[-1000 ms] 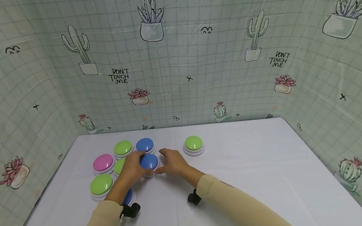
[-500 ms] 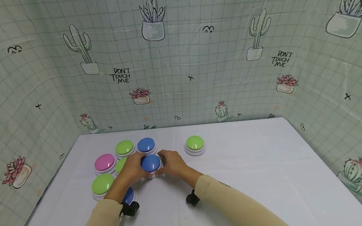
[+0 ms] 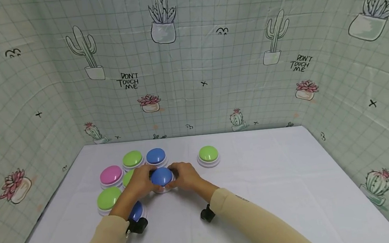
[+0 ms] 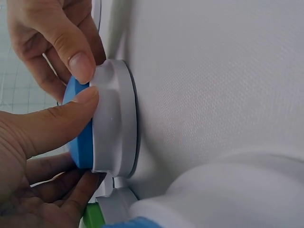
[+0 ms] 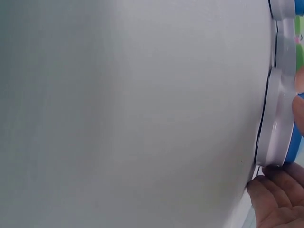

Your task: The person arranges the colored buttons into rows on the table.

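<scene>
A round push button (image 3: 162, 176) with a blue dome and a white base stands on the white table between my two hands. My left hand (image 3: 139, 182) grips its left side, and my right hand (image 3: 185, 176) grips its right side. Both thumbs lie near each other on the front of the base, as the left wrist view shows on the white base (image 4: 110, 126). In the right wrist view, fingers (image 5: 278, 192) curl at the base's side. A green button (image 3: 128, 178) is partly hidden behind my left hand.
Left of the hands stand a pink button (image 3: 111, 175), a large green button (image 3: 108, 198) and another green button (image 3: 132, 158). Blue buttons stand behind (image 3: 155, 155) and near my left wrist (image 3: 136, 211). A lone green button (image 3: 208, 154) stands right of the group on the table (image 3: 274, 180).
My right hand has moved left and closed onto the blue button, where it stood slightly apart before. The button has shifted a little toward me, away from the blue one behind it.
</scene>
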A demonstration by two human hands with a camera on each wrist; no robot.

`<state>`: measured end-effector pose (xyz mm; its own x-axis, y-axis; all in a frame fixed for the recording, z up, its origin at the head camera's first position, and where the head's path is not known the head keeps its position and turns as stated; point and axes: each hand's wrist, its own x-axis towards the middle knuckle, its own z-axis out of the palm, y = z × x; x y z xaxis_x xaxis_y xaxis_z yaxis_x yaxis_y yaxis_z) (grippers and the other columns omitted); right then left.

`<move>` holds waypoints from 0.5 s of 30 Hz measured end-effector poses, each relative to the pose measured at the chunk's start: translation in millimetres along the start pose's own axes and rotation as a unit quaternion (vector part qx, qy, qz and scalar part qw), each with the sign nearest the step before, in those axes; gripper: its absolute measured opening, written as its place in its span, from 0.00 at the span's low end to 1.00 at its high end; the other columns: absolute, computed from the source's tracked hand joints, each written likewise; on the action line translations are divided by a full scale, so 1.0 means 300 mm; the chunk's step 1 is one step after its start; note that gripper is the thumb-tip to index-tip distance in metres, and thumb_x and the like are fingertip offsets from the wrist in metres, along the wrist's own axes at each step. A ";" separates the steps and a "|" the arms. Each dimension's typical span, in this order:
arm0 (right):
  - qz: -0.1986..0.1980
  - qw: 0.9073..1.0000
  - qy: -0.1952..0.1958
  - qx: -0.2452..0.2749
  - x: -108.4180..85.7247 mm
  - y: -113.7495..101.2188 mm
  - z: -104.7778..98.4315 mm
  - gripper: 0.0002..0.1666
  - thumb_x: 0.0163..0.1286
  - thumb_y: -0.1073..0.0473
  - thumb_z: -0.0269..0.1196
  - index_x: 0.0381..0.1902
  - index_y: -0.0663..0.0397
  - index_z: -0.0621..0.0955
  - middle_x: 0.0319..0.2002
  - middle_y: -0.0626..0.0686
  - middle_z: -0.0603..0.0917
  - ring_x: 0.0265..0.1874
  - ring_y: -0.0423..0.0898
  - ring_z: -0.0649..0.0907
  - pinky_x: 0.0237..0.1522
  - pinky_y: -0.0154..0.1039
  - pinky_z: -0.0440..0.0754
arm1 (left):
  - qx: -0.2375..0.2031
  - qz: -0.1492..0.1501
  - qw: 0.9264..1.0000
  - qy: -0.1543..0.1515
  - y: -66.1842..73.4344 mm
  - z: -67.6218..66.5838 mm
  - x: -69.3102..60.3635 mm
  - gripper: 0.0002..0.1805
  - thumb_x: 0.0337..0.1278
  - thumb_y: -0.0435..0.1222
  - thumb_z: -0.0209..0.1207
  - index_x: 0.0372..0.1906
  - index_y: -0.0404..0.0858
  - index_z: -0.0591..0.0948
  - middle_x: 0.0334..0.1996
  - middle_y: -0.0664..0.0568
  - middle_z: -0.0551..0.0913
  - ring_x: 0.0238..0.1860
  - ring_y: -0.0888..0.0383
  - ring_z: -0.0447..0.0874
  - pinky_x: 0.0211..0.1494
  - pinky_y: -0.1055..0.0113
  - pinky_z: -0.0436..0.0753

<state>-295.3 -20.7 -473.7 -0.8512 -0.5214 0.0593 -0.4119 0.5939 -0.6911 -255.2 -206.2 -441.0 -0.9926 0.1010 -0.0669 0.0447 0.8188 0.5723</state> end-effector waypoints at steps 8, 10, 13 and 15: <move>0.011 1.000 0.008 0.018 -0.009 -0.004 0.000 0.36 0.57 0.59 0.82 0.62 0.62 0.83 0.57 0.58 0.88 0.59 0.54 0.85 0.66 0.49 0.82 | -0.005 0.004 1.000 0.005 -0.006 0.010 0.004 0.42 0.44 0.32 0.82 0.66 0.22 0.77 0.62 0.30 0.81 0.65 0.33 0.78 0.70 0.38 0.77; 0.009 1.000 0.009 0.023 -0.010 -0.001 -0.002 0.36 0.57 0.59 0.82 0.62 0.62 0.83 0.57 0.58 0.88 0.59 0.54 0.86 0.65 0.48 0.82 | -0.006 0.009 1.000 0.007 -0.008 0.012 0.004 0.41 0.44 0.32 0.82 0.65 0.22 0.77 0.62 0.30 0.81 0.65 0.34 0.79 0.70 0.39 0.77; 0.006 0.999 0.006 0.031 -0.012 0.003 -0.005 0.36 0.57 0.59 0.82 0.62 0.63 0.83 0.58 0.59 0.88 0.59 0.54 0.86 0.65 0.47 0.83 | -0.008 0.012 1.000 0.010 -0.011 0.014 0.002 0.41 0.45 0.33 0.82 0.65 0.22 0.77 0.62 0.30 0.81 0.65 0.34 0.79 0.70 0.39 0.78; 0.003 0.999 0.006 0.035 -0.014 0.006 -0.007 0.36 0.58 0.59 0.82 0.62 0.64 0.83 0.58 0.59 0.88 0.59 0.54 0.86 0.64 0.47 0.83 | -0.013 0.011 1.000 0.013 -0.011 0.016 -0.001 0.41 0.46 0.33 0.81 0.65 0.23 0.77 0.62 0.30 0.81 0.65 0.34 0.79 0.69 0.40 0.78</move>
<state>-293.2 -16.2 -473.5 -0.8581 -0.5096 0.0632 -0.3830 0.5532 -0.7397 -254.6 -206.2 -446.7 -0.9940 0.1045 -0.0336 0.0642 0.8019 0.5940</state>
